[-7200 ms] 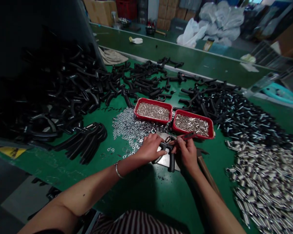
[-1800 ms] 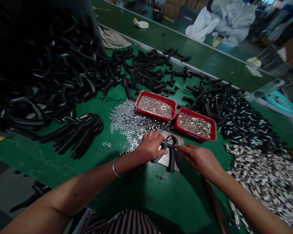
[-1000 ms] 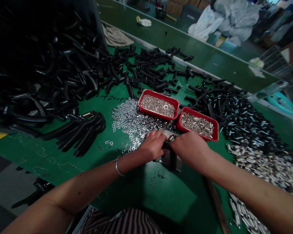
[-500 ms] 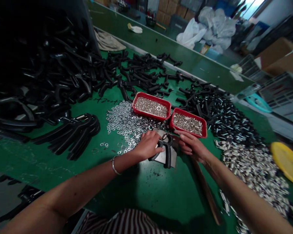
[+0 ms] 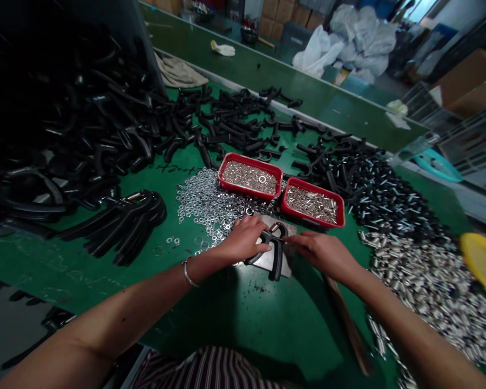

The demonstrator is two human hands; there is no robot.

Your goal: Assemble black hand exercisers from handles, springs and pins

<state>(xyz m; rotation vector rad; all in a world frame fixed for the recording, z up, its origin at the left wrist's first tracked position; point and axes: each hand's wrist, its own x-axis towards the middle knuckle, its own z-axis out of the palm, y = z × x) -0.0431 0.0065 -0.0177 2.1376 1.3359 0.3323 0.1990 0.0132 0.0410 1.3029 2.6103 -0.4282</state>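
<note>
A black spring clamp (image 5: 278,260) lies on a small metal plate (image 5: 287,266), with a shiny coil spring at its top. My left hand (image 5: 245,240) is closed on the clamp's left side and steadies it against the plate. From the right, my right hand (image 5: 326,253) reaches in with its fingers pinched together at the clamp's edge; what sits between the fingertips is too small to make out. A long wooden handle (image 5: 348,327) lies below my right hand, its upper end hidden by the hand.
Behind the plate stand a red tray of tiny metal pieces (image 5: 249,178) and a red tray of pins (image 5: 311,204). Loose washers (image 5: 204,202) spread to the left, near stacked black clamps (image 5: 125,227). Metal sleeves (image 5: 429,297) and black-and-silver screws (image 5: 389,189) are heaped right.
My right hand has moved from beside the right red tray down and left to the clamp, its fingertips now at the clamp's edge. My left hand stays on the clamp.
</note>
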